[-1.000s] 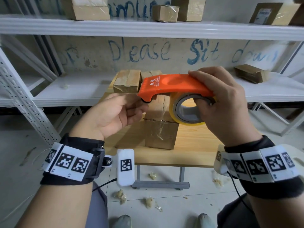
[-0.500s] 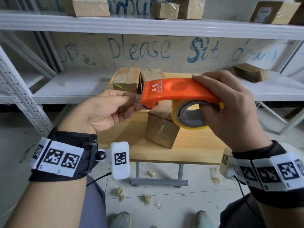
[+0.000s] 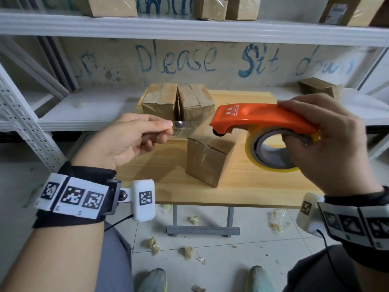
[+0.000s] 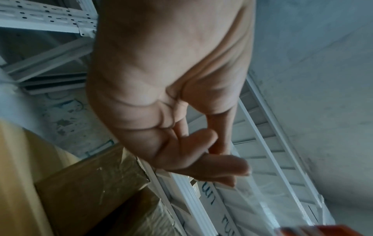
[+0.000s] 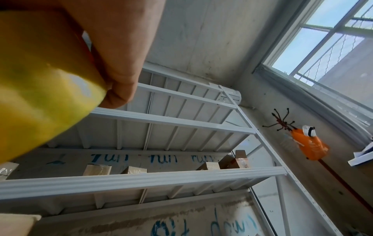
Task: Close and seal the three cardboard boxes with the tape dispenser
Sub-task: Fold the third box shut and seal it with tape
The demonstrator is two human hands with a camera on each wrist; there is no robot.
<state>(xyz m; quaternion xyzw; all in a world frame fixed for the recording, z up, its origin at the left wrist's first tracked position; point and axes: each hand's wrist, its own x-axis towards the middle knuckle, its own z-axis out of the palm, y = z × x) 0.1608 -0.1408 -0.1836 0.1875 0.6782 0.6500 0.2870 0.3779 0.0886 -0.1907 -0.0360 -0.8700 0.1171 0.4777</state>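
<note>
Above the light wooden worktop (image 3: 242,184), the right hand (image 3: 328,144) grips the orange plastic tape dispenser (image 3: 263,119), fingers curled through its yellowish tape roll (image 3: 252,148). The left hand (image 3: 126,142) pinches the clear tape strip (image 3: 189,129) between thumb and forefinger. Below stands one small brown cardboard box (image 3: 207,159); two taped cardboard boxes (image 3: 179,102) sit touching at the far edge.

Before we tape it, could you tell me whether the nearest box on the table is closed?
Closed: the nearest box shows flat top flaps, and clear film already glints over its top edge and front face.
</note>
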